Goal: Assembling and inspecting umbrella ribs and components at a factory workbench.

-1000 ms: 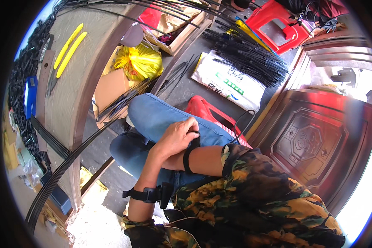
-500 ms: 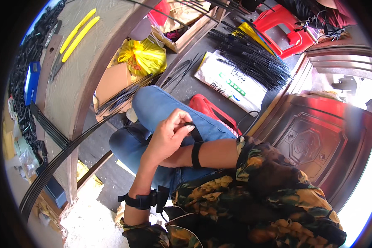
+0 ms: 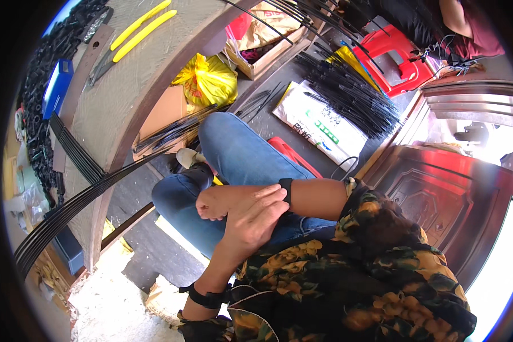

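Across my lap, my right forearm comes in from the right side, with a black wrist strap (image 3: 287, 191) around its wrist. My left hand (image 3: 253, 219) lies over that wrist. Its fingertips press together on the strap, gripping its edge. My right hand (image 3: 211, 204) is closed in a loose fist above my jeans (image 3: 242, 148), with nothing seen in it. A second black strap (image 3: 206, 296) circles my left wrist.
At the left, a wooden bench (image 3: 137, 74) holds yellow-handled pliers (image 3: 141, 34), a blue box (image 3: 57, 88) and black parts (image 3: 31, 108). Long black rods (image 3: 68, 216) jut out past it. Beyond are a yellow bag (image 3: 211, 80), bundled black strips (image 3: 353, 94), a red stool (image 3: 404, 62) and another person's arm (image 3: 455, 17).
The strap's loose end, pulled up between my left fingers before, now lies around my right wrist. My left hand has come down onto it, and my right fist now shows from beneath.
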The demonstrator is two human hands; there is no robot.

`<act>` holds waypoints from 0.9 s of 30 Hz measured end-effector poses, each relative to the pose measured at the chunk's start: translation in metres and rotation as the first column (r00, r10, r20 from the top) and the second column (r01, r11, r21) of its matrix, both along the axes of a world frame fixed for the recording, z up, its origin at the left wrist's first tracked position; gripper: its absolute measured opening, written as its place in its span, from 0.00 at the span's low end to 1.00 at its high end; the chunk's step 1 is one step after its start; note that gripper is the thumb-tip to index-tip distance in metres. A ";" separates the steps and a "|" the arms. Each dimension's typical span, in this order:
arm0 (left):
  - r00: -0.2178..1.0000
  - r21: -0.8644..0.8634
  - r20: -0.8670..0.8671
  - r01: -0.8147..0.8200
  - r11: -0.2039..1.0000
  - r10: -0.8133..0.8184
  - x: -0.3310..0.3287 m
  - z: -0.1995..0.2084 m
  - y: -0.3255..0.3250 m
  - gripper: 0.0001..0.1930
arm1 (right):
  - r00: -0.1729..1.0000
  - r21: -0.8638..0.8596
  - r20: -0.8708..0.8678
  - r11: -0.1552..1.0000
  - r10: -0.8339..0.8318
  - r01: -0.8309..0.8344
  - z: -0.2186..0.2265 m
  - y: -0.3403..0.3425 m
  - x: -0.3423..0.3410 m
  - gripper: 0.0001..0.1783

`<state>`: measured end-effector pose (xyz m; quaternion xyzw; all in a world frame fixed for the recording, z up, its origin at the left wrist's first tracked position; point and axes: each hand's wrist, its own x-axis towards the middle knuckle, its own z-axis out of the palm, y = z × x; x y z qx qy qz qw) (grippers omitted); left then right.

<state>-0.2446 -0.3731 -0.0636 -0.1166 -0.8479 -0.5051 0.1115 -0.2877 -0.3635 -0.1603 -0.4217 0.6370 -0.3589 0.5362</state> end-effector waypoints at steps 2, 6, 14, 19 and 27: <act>0.998 -0.112 -0.055 0.014 0.994 -0.020 -0.002 0.004 -0.002 0.11 | 0.927 -0.084 0.375 0.995 -0.011 0.045 0.000 -0.010 -0.007 0.14; 0.991 -0.286 -0.083 0.075 0.955 -0.103 -0.008 0.032 -0.010 0.13 | 0.753 -0.029 0.658 0.999 -0.011 0.039 0.059 -0.015 -0.036 0.15; 0.976 -0.528 -0.145 0.063 0.847 -0.163 -0.004 0.081 -0.033 0.19 | 0.684 -0.016 0.710 0.967 -0.167 0.253 0.125 -0.023 -0.052 0.16; 0.822 -0.326 -0.321 -0.563 0.760 0.471 0.065 0.106 -0.100 0.14 | 0.828 -0.211 0.506 0.897 -0.239 0.389 0.133 0.037 -0.083 0.11; 0.629 -0.491 -0.369 -0.757 0.431 0.685 0.079 0.091 -0.192 0.37 | 0.591 -0.751 -0.504 0.658 -0.630 0.061 0.227 -0.004 -0.135 0.04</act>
